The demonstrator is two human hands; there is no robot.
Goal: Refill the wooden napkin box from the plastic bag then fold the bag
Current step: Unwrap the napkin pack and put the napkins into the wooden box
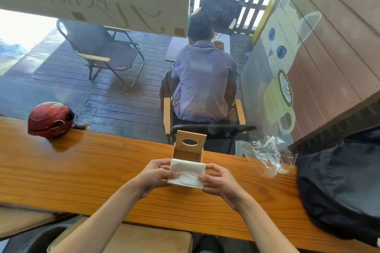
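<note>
A wooden napkin box (pixel 190 150) stands on the wooden counter (pixel 86 168) with its slotted lid (pixel 190 140) lifted upright at the back. Just in front of and over the box's opening I hold a stack of white napkins (pixel 187 173). My left hand (pixel 157 172) grips the stack's left end, thumb on top. My right hand (pixel 218 179) pinches its right end. The crumpled clear plastic bag (pixel 267 155) lies on the counter to the right of the box, untouched.
A red helmet (pixel 50 119) sits at the counter's far left. A dark bag (pixel 339 187) fills the right end. Behind the glass, a person sits on a chair on the deck. A padded stool (pixel 127 238) is below the counter.
</note>
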